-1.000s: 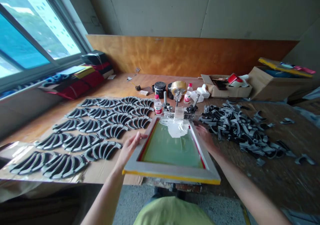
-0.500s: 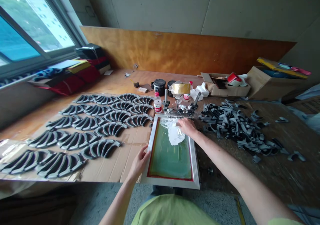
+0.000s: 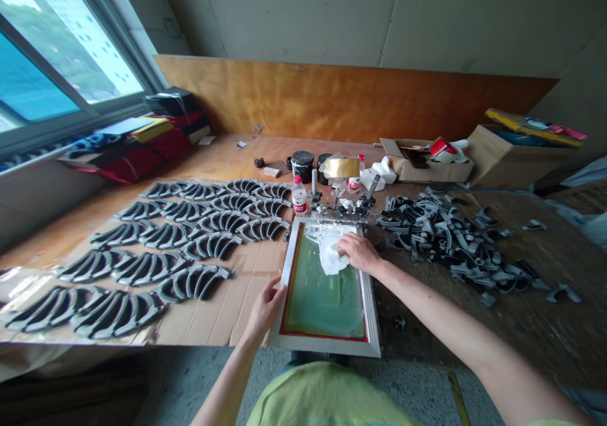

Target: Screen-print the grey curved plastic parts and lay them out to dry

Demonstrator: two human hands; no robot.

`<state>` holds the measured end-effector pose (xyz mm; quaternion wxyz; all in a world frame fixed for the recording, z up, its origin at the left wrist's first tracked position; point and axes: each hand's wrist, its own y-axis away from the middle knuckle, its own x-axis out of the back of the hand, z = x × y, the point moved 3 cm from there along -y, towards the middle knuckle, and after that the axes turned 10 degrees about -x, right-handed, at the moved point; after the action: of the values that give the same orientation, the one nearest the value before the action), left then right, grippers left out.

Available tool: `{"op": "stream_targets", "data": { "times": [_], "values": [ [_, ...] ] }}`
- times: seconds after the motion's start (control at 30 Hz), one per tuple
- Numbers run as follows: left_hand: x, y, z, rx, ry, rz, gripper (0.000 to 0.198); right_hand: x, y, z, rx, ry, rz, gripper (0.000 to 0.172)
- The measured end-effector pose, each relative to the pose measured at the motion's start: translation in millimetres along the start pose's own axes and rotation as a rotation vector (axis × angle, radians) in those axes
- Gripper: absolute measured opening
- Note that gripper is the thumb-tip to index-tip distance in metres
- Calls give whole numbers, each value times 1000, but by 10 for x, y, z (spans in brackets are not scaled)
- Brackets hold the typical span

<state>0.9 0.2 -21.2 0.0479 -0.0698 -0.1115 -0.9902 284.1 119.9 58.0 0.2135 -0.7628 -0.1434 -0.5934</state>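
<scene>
In front of me lies a screen-printing frame [image 3: 327, 312] with a green mesh and a pale metal border. White ink [image 3: 331, 263] is spread over the upper part of the mesh. My right hand [image 3: 361, 253] is closed on a small pale scraper [image 3: 339, 247], partly covered by the fingers, at the ink's right side. My left hand [image 3: 266, 306] grips the frame's left border, thumb on top and the other fingers partly hidden. Behind the frame's far end stands a metal clamp fixture [image 3: 365, 206] with two upright posts.
Curved grey parts [image 3: 190, 236] lie in rows on cardboard to the left. A heap of similar parts [image 3: 441, 243] is at the right. Behind the frame stand a red-capped bottle [image 3: 299, 197], black tubs [image 3: 302, 165], a tape roll [image 3: 342, 167] and an open cardboard box [image 3: 431, 172].
My right hand has moved a little toward me on the mesh, with the scraper now showing at its fingertips. My left hand stays on the frame's border.
</scene>
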Motion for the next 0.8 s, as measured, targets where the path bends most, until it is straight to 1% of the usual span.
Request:
{"op": "stream_targets", "data": {
  "times": [0.03, 0.1, 0.17, 0.2, 0.23, 0.27, 0.33, 0.4, 0.47, 0.5, 0.53, 0.6, 0.63, 0.67, 0.73, 0.8],
  "values": [
    [1, 1, 11, 7, 8, 0, 75, -53, 71, -33, 23, 6, 18, 28],
    [3, 0, 23, 17, 13, 5, 75, -111, 215, -73, 78, -9, 15, 30],
    [1, 0, 43, 22, 17, -1, 76, -80, 252, -58, 92, -58, -14, 27],
    [1, 4, 66, 22, 25, -6, 77, -35, 205, -32, 68, -90, -22, 26],
    [3, 11, 103, 21, 37, -12, 79, 23, 115, 0, 27, -126, -21, 27],
    [13, 22, 155, 20, 49, -15, 81, 84, -9, 35, -24, -161, -14, 33],
    [53, 52, 311, 20, 73, -22, 86, 201, -304, 101, -130, -207, -7, 54],
    [116, 75, 520, 24, 105, -54, 86, 302, -563, 174, -225, -186, -16, 68],
    [197, 62, 756, 19, 117, -71, 77, 408, -701, 297, -312, -125, 18, 70],
    [237, 34, 877, 5, 112, -65, 70, 465, -710, 388, -354, -102, 70, 68],
    [270, -11, 998, -17, 111, -48, 65, 516, -677, 496, -396, -93, 140, 63],
    [289, -144, 1241, -100, 154, -11, 63, 557, -500, 744, -503, -124, 283, 47],
    [273, -226, 1367, -163, 196, 3, 64, 526, -370, 861, -562, -154, 325, 39],
    [245, -313, 1497, -233, 239, 20, 65, 455, -227, 954, -614, -187, 336, 32],
    [173, -483, 1753, -355, 292, 51, 62, 207, 48, 1026, -649, -255, 268, 24],
    [113, -626, 1973, -411, 303, 87, 58, -95, 260, 932, -577, -312, 165, 23]
  ]
}}
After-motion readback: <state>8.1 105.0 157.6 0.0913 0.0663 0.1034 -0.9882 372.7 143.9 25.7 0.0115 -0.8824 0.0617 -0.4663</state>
